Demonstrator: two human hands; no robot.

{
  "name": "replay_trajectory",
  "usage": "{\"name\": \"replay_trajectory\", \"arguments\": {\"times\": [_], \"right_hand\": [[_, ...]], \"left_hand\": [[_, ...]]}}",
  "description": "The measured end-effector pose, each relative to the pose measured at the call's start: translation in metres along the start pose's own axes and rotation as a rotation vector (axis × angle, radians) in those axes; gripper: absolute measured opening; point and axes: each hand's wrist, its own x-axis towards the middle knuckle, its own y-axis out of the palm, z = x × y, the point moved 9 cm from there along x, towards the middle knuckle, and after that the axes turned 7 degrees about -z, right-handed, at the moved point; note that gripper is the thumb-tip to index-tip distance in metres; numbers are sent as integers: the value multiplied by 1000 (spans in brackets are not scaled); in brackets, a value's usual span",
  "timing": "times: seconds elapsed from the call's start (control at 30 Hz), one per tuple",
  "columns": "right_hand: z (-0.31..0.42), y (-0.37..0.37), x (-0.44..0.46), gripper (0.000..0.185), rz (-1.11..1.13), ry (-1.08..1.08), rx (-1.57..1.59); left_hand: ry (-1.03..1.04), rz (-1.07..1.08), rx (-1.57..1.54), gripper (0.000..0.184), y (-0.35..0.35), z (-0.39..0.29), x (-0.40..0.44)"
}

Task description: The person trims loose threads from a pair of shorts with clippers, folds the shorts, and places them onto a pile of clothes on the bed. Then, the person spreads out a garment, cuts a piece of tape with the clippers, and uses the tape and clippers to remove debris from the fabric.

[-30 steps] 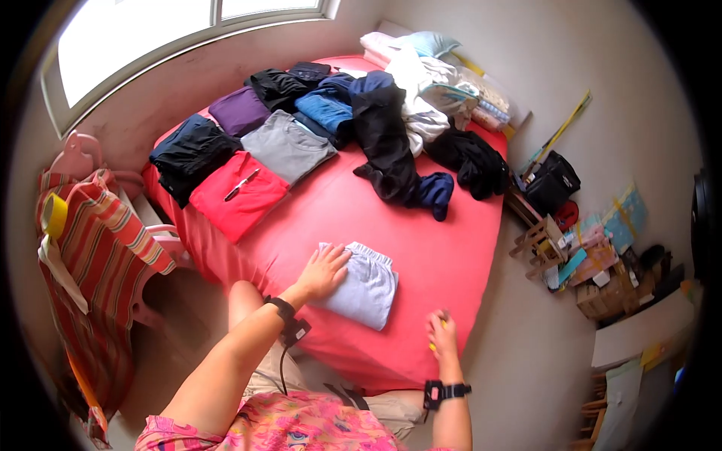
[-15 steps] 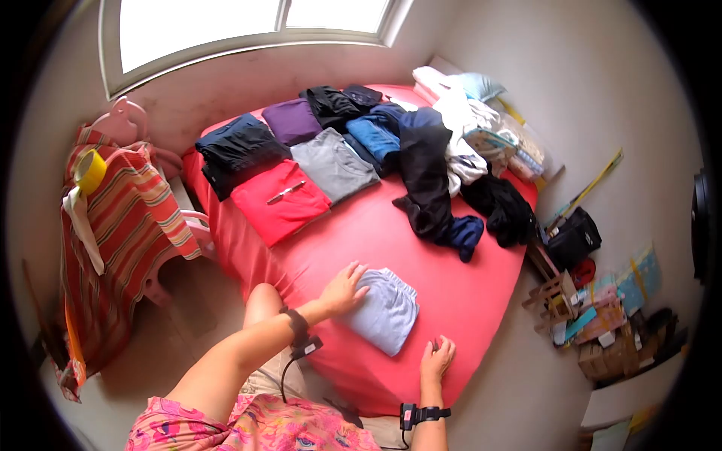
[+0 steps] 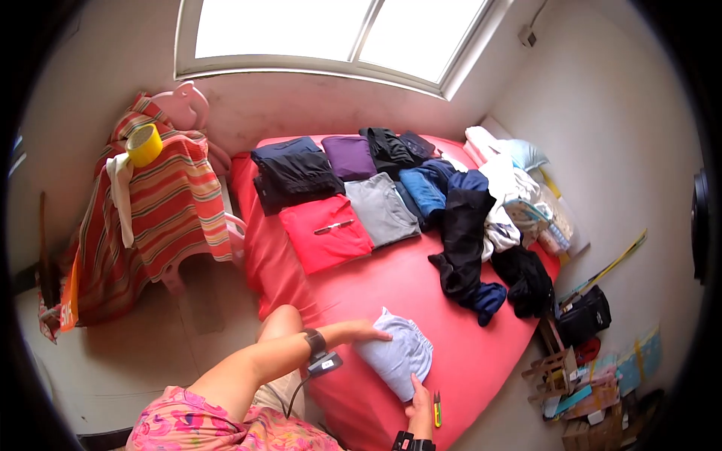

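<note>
A folded light blue elastic-waist garment (image 3: 396, 353) lies near the front of the bed, its gathered waistband toward the right. My left hand (image 3: 367, 331) is closed on its upper left edge, the fingers partly hidden by the cloth. At the lower right edge, my right hand (image 3: 419, 398) pinches the fabric between thumb and fingers. The upper edge of the garment is slightly raised. Just right of my right hand, a small pair of yellow-green thread snips (image 3: 438, 410) rests on the red bed sheet (image 3: 474, 368).
Beyond are a folded red garment (image 3: 323, 244) with a pen (image 3: 333, 227) on it, a grey shirt (image 3: 382, 210), dark folded clothes (image 3: 297, 177) and a purple one (image 3: 350, 157). Loose black clothes (image 3: 462, 233) lie right. A striped-cloth-covered chair (image 3: 173, 195) stands left.
Both hands have come onto the light blue garment and gripped its edges. The thread snips now lie on the sheet beside my right hand. The view has shifted, so the bed appears lower and further right.
</note>
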Motion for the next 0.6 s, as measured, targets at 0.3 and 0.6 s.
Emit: {"name": "replay_trajectory", "arguments": {"times": [0.3, 0.6], "right_hand": [[-15, 58, -34, 56, 286, 168, 283], [-22, 77, -34, 47, 354, 57, 219]], "left_hand": [[77, 344, -437, 53, -10, 9, -51], [13, 253, -691, 51, -37, 59, -45]]}}
